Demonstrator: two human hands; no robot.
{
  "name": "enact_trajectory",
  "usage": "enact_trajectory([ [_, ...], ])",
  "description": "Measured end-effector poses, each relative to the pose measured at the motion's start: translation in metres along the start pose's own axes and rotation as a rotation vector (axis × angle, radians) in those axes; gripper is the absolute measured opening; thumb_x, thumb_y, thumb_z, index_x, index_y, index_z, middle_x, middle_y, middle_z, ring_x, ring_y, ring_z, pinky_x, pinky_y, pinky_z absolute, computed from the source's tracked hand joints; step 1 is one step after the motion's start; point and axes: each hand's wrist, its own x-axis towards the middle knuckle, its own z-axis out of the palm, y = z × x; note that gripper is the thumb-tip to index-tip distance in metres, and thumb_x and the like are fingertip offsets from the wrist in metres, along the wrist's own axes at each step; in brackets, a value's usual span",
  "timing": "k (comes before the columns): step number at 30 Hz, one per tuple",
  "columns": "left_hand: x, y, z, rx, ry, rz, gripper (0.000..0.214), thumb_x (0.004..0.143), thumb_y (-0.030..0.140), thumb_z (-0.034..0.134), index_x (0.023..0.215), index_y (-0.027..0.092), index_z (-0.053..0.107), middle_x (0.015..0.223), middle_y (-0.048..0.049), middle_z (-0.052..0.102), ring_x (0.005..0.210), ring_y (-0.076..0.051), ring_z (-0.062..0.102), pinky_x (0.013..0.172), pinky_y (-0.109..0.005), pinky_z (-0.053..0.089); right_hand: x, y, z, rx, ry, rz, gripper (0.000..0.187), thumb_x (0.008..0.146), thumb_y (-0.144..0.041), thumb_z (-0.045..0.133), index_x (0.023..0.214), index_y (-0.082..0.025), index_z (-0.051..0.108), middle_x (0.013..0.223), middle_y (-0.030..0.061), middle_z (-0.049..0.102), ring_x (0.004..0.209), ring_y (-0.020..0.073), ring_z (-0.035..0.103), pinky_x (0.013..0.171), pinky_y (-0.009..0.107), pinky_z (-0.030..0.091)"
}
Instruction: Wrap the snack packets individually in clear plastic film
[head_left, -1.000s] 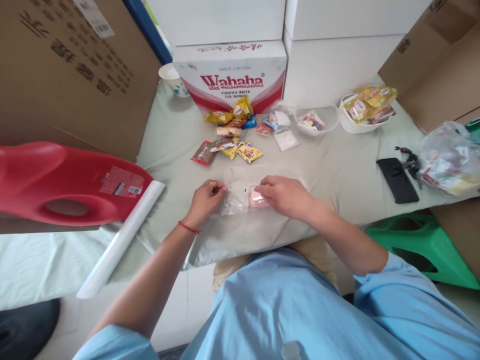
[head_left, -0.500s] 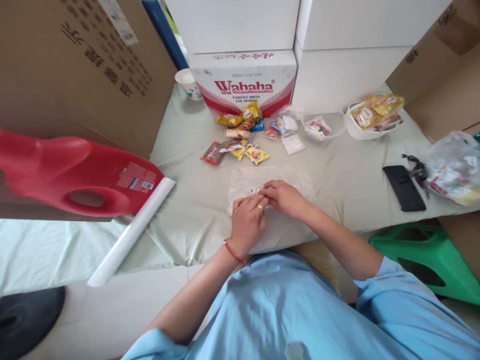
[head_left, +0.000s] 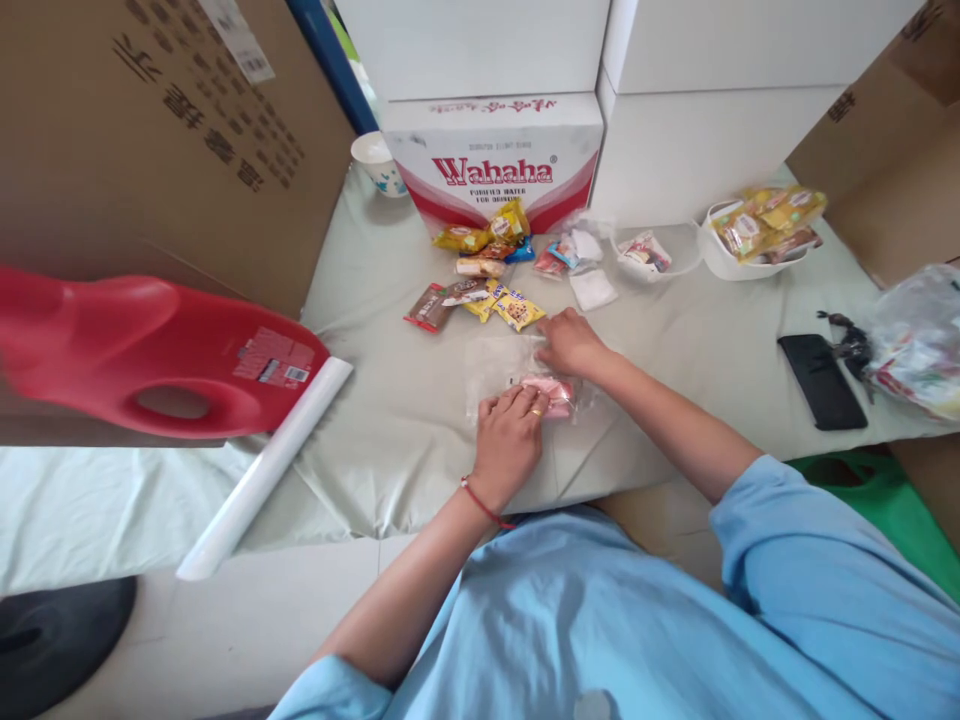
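A clear plastic bag lies on the pale green cloth in front of me with a pink packet inside it. My left hand lies flat on the bag's near end, fingers spread and touching the pink packet. My right hand reaches further out, its fingers curled at the bag's far edge, close to a yellow snack packet. Whether those fingers pinch the plastic is unclear. A heap of small wrapped snacks lies just beyond.
A Wahaha carton and white boxes stand at the back, with a paper cup to their left. White bowls with snacks, a black phone and a plastic bag sit right. A red stool and white roll lie left.
My right hand moved away from the left hand to the bag's far edge. My left hand now presses flat on the bag, and the pink packet shows beside it.
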Motion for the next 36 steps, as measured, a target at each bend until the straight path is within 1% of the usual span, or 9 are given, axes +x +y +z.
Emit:
enact_trajectory([
  [5, -0.001, -0.001, 0.002, 0.003, -0.025, -0.032, 0.041, 0.101, 0.015, 0.049, 0.131, 0.030, 0.073, 0.155, -0.0086, 0.061, 0.139, -0.030, 0.055, 0.100, -0.047, 0.043, 0.006, -0.001, -0.015, 0.058, -0.119, -0.057, 0.021, 0.094, -0.020, 0.064, 0.110, -0.016, 0.078, 0.110, 0.0137, 0.075, 0.104, 0.0264, 0.064, 0.083, 0.030, 0.043],
  [12, -0.001, -0.001, -0.002, 0.012, -0.024, -0.011, 0.041, 0.103, 0.017, 0.047, 0.136, 0.028, 0.070, 0.156, -0.0079, 0.061, 0.138, -0.031, 0.056, 0.097, -0.049, 0.045, -0.034, -0.011, -0.041, 0.056, -0.049, -0.262, 0.021, 0.099, -0.021, 0.059, 0.110, -0.016, 0.076, 0.106, 0.0109, 0.070, 0.087, 0.0195, 0.061, 0.074, 0.027, 0.036],
  [19, -0.012, -0.021, 0.007, -0.165, -0.016, 0.025, 0.042, 0.095, 0.011, 0.051, 0.125, 0.027, 0.075, 0.142, -0.0067, 0.071, 0.144, -0.029, 0.054, 0.117, -0.057, 0.038, -0.095, -0.019, 0.019, 0.170, -0.023, -0.324, 0.036, 0.106, -0.032, 0.053, 0.138, -0.028, 0.068, 0.105, 0.0052, 0.064, 0.077, 0.0165, 0.053, 0.069, 0.026, 0.034],
  [23, -0.022, -0.043, 0.016, -0.293, 0.016, 0.114, 0.054, 0.093, 0.010, 0.049, 0.139, 0.030, 0.068, 0.153, -0.0049, 0.064, 0.152, -0.026, 0.047, 0.128, -0.060, 0.027, -0.104, -0.018, 0.046, 0.325, 0.014, -0.316, 0.040, 0.106, -0.027, 0.049, 0.141, -0.031, 0.066, 0.105, 0.0031, 0.062, 0.085, 0.0176, 0.053, 0.077, 0.026, 0.040],
  [26, -0.025, -0.053, 0.018, -0.402, 0.090, 0.114, 0.045, 0.095, 0.014, 0.046, 0.130, 0.029, 0.071, 0.140, -0.0061, 0.073, 0.146, -0.024, 0.055, 0.127, -0.056, 0.036, -0.106, -0.020, 0.049, 0.345, 0.023, -0.308, 0.040, 0.106, -0.029, 0.048, 0.141, -0.033, 0.066, 0.104, 0.0037, 0.062, 0.086, 0.0191, 0.052, 0.077, 0.027, 0.040],
  [29, -0.025, -0.056, 0.017, -0.479, 0.284, -0.053, 0.026, 0.100, 0.026, 0.053, 0.117, 0.025, 0.072, 0.126, -0.0083, 0.077, 0.135, -0.024, 0.062, 0.119, -0.051, 0.046, -0.105, -0.022, 0.047, 0.342, 0.007, -0.296, 0.041, 0.106, -0.030, 0.046, 0.141, -0.033, 0.066, 0.106, 0.0045, 0.062, 0.089, 0.0201, 0.053, 0.077, 0.028, 0.040],
  [31, -0.024, -0.058, 0.016, -0.472, 0.398, -0.234, 0.030, 0.094, 0.039, 0.067, 0.119, 0.022, 0.068, 0.127, -0.0116, 0.074, 0.133, -0.028, 0.062, 0.117, -0.052, 0.047, -0.105, -0.022, 0.045, 0.356, -0.013, -0.278, 0.038, 0.107, -0.032, 0.046, 0.138, -0.032, 0.067, 0.106, 0.0048, 0.063, 0.090, 0.0208, 0.054, 0.077, 0.029, 0.041],
  [33, -0.022, -0.063, 0.018, -0.486, 0.424, -0.380, 0.054, 0.084, 0.046, 0.077, 0.128, 0.019, 0.063, 0.135, -0.0153, 0.068, 0.134, -0.032, 0.059, 0.117, -0.053, 0.046, -0.104, -0.023, 0.045, 0.392, -0.022, -0.238, 0.034, 0.108, -0.040, 0.047, 0.132, -0.030, 0.069, 0.103, 0.0049, 0.064, 0.089, 0.0215, 0.055, 0.077, 0.030, 0.041],
  [36, -0.015, -0.077, 0.020, -0.655, 0.372, -0.507, 0.062, 0.087, 0.047, 0.068, 0.141, 0.018, 0.055, 0.141, -0.0168, 0.064, 0.130, -0.030, 0.061, 0.112, -0.047, 0.050, -0.103, -0.026, 0.049, 0.432, -0.017, -0.174, 0.035, 0.108, -0.051, 0.047, 0.121, -0.028, 0.069, 0.101, 0.0056, 0.066, 0.087, 0.0228, 0.058, 0.076, 0.032, 0.043],
])
